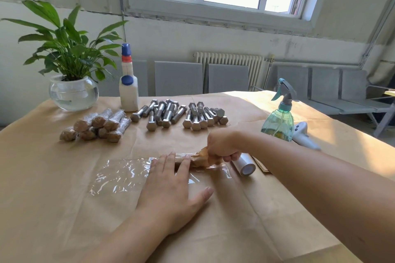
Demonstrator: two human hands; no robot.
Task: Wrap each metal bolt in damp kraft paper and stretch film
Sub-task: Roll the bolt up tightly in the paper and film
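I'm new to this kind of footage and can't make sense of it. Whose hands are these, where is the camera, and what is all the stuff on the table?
There is no machine here: a person works with bare hands, filmed by one wide-angle camera worn on their head, looking down. The left hand lies flat on a sheet of stretch film, fingertips against a paper-wrapped bolt. The right hand grips the crumpled paper end of it. Farther back lie bare bolts and finished wrapped bolts. To the right are a film roll and a green spray bottle. A white bottle and a potted plant stand at the back.
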